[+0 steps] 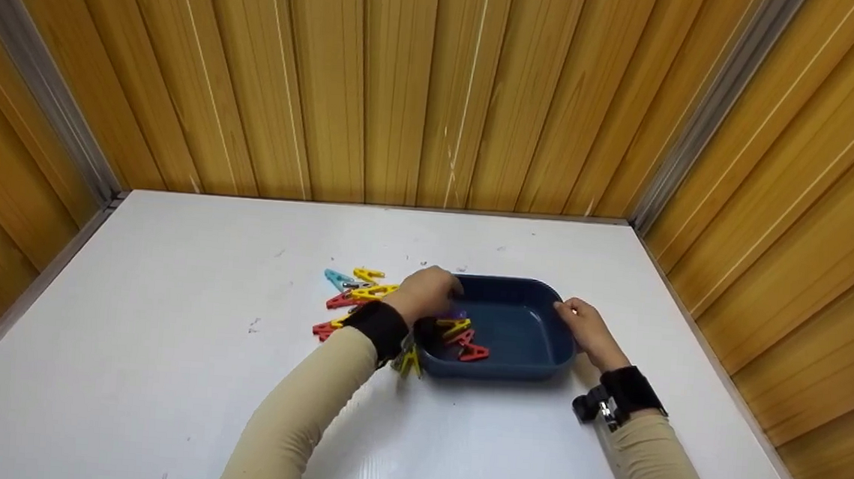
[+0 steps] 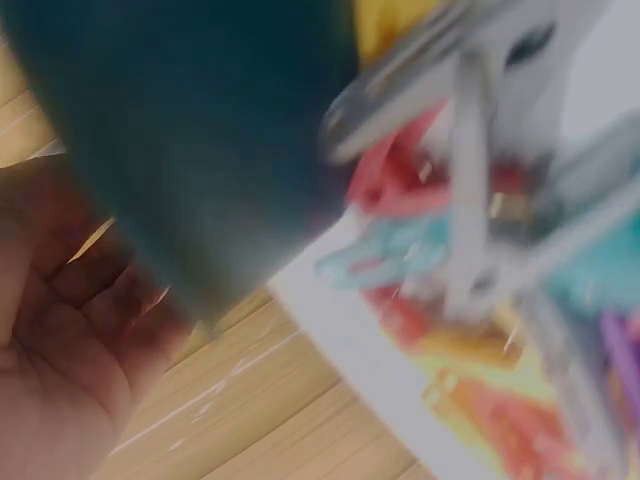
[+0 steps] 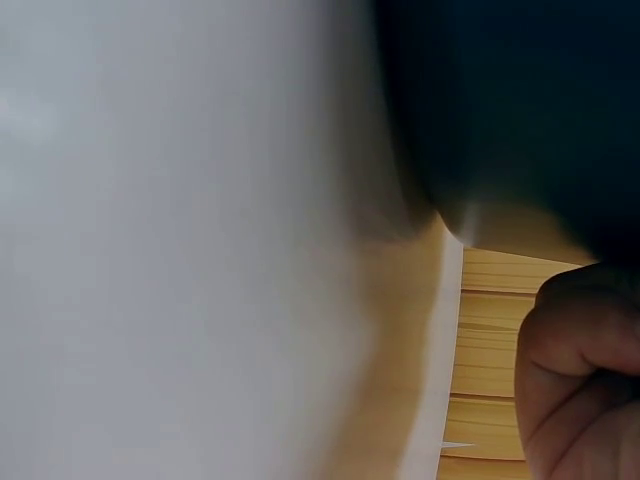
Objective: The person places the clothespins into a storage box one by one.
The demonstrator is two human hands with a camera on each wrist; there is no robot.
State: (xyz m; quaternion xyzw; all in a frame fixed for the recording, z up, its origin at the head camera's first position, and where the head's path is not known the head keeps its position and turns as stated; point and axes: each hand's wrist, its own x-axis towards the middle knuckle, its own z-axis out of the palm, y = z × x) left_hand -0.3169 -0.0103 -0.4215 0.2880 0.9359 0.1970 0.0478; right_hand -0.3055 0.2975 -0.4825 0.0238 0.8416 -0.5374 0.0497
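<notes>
The left forearm, beige-sleeved, is slanting forward and rightward, while the right forearm, likewise sleeved, is slanting forward and leftward; the left hand, its back facing upward, is gripping with bent fingers, and the right hand, well apart from it, is gripping with curled fingers

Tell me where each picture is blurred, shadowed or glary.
Head: mostly sharp, with pale glare low on the table and a soft shadow along the right sleeve; left wrist: the clips are smeared and washed out, the wall behind clearer; right wrist: the bin is dark and soft-edged, the table blurred, the wall crisper.
</notes>
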